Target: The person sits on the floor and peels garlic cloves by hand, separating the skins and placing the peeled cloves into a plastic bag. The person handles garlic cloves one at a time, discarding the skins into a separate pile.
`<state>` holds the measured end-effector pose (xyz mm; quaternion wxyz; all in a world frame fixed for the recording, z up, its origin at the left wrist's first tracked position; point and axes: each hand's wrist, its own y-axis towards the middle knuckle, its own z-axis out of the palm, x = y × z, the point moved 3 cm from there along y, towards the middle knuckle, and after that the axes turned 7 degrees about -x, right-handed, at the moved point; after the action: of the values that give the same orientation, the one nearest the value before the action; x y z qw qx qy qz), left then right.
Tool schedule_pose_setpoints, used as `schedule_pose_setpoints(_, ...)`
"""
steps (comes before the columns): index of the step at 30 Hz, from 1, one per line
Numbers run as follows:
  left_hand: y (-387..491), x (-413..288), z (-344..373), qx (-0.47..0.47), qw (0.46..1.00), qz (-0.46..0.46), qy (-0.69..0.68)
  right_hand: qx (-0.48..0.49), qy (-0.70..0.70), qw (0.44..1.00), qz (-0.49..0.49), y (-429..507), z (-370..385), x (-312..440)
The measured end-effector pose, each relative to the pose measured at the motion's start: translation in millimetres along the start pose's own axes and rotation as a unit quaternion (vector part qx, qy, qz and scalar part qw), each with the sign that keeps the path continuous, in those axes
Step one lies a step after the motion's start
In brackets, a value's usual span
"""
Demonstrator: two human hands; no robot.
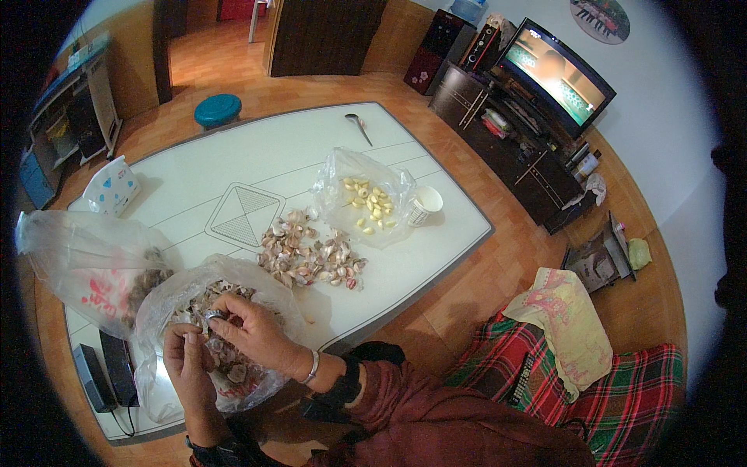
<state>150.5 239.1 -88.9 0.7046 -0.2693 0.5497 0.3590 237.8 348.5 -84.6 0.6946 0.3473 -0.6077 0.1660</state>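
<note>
My left hand point(189, 365) and my right hand point(257, 333) are close together above an opened clear plastic bag point(227, 265) of dry garlic skins point(230, 350). Thumb and fingers are pinched on both hands; whatever lies between them is too small and covered to make out. A silver ring point(216, 314) shows on my right hand, a silver bracelet point(313, 366) on that wrist. Beyond the bag, unpeeled garlic cloves point(309, 254) lie in a loose heap on the white table point(192, 169). Peeled garlic cloves point(373, 201) rest on another clear plastic bag point(338, 166) farther off.
A paper cup point(427, 204) stands beside the peeled cloves. At the far corner lies a spoon point(359, 128). Left are a tissue pack point(114, 187), a plastic bag with red print point(87, 280) and a black box point(93, 376) with a cord. A plaid-covered seat point(630, 385) is at right.
</note>
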Motion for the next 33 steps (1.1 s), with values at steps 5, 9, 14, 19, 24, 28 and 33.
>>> schedule_pose_setpoints(5,-0.4,1.2,-0.8,-0.004,1.000,-0.003,0.009,-0.021,0.016,1.000,-0.004,1.3,-1.0,-2.6)
schedule_pose_setpoints(9,0.6,1.3,-0.1,0.005,1.000,0.002,0.009,-0.001,-0.010,0.999,0.036,0.1,-2.8,-4.3)
schedule_pose_setpoints(14,-0.2,-1.4,-0.6,-0.018,1.000,0.005,0.023,-0.013,-0.004,0.999,0.032,0.4,-2.6,-2.6)
schedule_pose_setpoints(19,0.7,-3.6,-0.7,-0.016,1.000,0.005,0.007,-0.033,-0.040,0.998,-0.031,0.7,-3.7,1.2)
schedule_pose_setpoints(24,0.9,-2.9,0.4,0.001,1.000,0.004,-0.009,0.022,0.054,0.998,0.000,1.1,3.8,-1.3)
schedule_pose_setpoints(28,-0.2,-2.2,1.3,-0.003,1.000,-0.005,-0.006,0.033,0.077,0.996,0.031,-1.0,4.2,-0.9)
schedule_pose_setpoints(33,-0.1,-2.1,1.0,-0.014,0.999,-0.011,-0.034,0.047,0.086,0.995,0.034,-0.6,5.5,-1.1)
